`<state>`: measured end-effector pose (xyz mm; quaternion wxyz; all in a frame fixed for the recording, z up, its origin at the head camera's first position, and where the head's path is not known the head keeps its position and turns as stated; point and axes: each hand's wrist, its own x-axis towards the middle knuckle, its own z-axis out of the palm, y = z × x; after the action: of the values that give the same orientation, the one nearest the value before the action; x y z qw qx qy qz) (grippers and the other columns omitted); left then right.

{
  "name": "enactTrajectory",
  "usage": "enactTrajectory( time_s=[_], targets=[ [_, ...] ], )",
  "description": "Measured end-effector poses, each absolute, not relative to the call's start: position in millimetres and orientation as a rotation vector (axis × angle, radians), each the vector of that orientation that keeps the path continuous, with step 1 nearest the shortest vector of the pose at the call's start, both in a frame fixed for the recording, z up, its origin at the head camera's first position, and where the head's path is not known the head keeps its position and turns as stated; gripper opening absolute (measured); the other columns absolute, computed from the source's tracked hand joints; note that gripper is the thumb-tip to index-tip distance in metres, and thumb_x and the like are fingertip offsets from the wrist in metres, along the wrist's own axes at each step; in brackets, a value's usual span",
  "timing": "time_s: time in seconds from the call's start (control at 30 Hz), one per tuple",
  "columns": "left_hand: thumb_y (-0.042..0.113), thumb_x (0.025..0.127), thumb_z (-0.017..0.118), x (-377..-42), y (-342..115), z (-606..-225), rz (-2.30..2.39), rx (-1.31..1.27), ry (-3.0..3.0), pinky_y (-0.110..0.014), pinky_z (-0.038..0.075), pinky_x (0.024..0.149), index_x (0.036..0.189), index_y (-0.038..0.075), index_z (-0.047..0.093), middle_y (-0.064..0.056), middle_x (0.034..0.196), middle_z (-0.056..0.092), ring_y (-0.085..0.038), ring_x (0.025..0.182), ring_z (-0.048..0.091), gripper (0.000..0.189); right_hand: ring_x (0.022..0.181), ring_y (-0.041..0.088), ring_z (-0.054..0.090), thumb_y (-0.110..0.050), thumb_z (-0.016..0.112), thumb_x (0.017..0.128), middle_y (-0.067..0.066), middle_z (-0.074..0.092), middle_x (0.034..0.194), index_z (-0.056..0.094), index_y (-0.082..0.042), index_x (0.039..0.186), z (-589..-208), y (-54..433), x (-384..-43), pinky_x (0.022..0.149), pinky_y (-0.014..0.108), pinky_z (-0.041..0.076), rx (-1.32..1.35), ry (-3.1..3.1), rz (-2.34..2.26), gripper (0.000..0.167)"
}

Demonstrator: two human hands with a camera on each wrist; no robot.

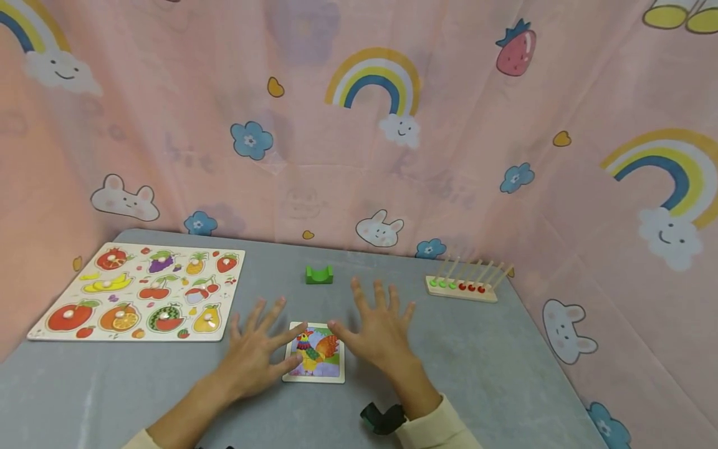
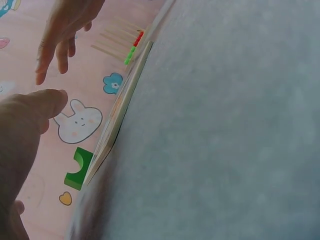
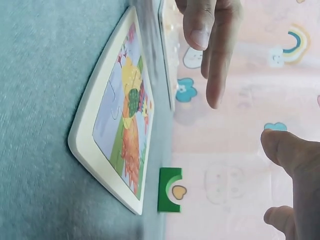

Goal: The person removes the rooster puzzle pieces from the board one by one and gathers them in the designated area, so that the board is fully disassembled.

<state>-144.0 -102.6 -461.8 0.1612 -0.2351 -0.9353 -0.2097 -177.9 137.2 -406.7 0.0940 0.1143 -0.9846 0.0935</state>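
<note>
A small square rooster puzzle in a pale wooden frame lies flat on the grey table, its picture pieces set inside. My left hand hovers at its left side with fingers spread, thumb and a finger reaching over the puzzle in the head view. On the other side, my right hand is spread too, its thumb close to the puzzle's upper right corner. Neither hand holds anything. From the right wrist view, both hands appear raised above the puzzle, apart from it.
A large fruit puzzle board lies at the left. Behind the rooster puzzle stands a green notched block. A wooden peg rack with green and red beads sits at the back right. Pink printed cloth hangs behind the table.
</note>
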Motion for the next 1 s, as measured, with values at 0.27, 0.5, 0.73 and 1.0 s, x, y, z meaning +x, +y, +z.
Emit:
enactTrajectory(
  time_s=[0.27, 0.5, 0.73, 1.0],
  targets=[
    [0.048, 0.084, 0.07, -144, -101, -471, -0.647, -0.734, -2.687, -0.077, 0.011, 0.093, 0.13, 0.031, 0.063, -0.014, 0.155, 0.027, -0.048, 0.137, 0.02, 0.049, 0.138, 0.049, 0.016, -0.076, 0.046, 0.082, 0.022, 0.029, 0.152, 0.03, -0.026, 0.153, -411, 130, -181, 0.097, 0.076, 0.006, 0.397, -2.931, 0.297, 0.088],
    [0.046, 0.086, 0.069, -142, -101, -476, -0.723, -0.787, -2.74, -0.077, 0.006, 0.093, 0.128, 0.031, 0.065, -0.014, 0.154, 0.028, -0.048, 0.137, 0.019, 0.044, 0.136, 0.049, 0.021, -0.074, 0.046, 0.084, 0.021, 0.031, 0.15, 0.031, -0.024, 0.153, -419, 122, -184, 0.097, 0.075, 0.012, 0.468, -2.922, 0.359, 0.087],
    [0.05, 0.088, 0.065, -140, -101, -479, -0.717, -0.809, -2.794, -0.077, 0.005, 0.094, 0.126, 0.034, 0.066, -0.013, 0.154, 0.03, -0.047, 0.138, 0.019, 0.042, 0.133, 0.046, 0.027, -0.064, 0.055, 0.086, 0.021, 0.036, 0.147, 0.034, -0.021, 0.151, -431, 114, -190, 0.1, 0.069, 0.02, 0.557, -2.876, 0.443, 0.081],
    [0.05, 0.089, 0.063, -141, -101, -482, -0.719, -0.824, -2.83, -0.076, 0.005, 0.094, 0.123, 0.034, 0.068, -0.012, 0.151, 0.036, -0.047, 0.137, 0.021, 0.038, 0.126, 0.039, 0.036, -0.047, 0.069, 0.085, 0.016, 0.045, 0.139, 0.047, -0.018, 0.144, -440, 105, -195, 0.098, 0.065, 0.027, 0.666, -2.847, 0.629, 0.069]
  ],
)
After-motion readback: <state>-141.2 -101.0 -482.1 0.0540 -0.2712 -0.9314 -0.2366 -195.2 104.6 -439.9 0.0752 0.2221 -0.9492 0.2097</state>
